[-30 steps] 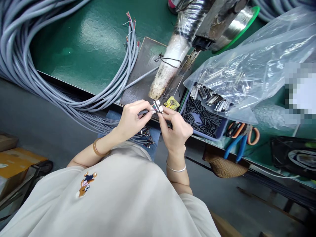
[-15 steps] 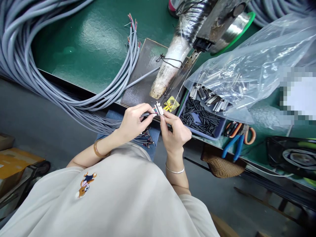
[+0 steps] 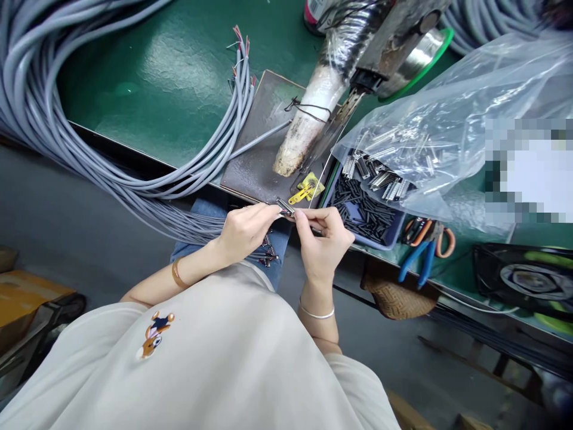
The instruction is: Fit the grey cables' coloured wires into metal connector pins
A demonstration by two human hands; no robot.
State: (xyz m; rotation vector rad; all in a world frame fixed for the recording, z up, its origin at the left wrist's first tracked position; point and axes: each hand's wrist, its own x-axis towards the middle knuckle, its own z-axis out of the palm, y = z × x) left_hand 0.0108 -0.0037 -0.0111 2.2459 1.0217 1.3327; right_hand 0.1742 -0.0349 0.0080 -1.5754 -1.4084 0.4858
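Between my hands, just above the bench's front edge, is a small multi-pin metal connector with thin coloured wires on it. Fingers of my left hand are closed on its left end; the cable behind it is mostly hidden by that hand. With thumb and forefinger, my right hand pinches the connector's right end. Something small and dark shows under my right fingers, too hidden to name. Just beyond the connector lies a yellow clip on a dark board. Wired connectors on grey cables rest on my lap.
A soldering iron in a stand, wrapped in stained white material, points down over the board. Behind it stands a solder spool. Rightward are a blue tray of black sleeves, a plastic bag and pliers. Grey cables drape left.
The connector has turned between my hands and its dark pin face now shows, where a white part showed before. My right hand has shifted slightly right and down, uncovering more of the yellow clip.
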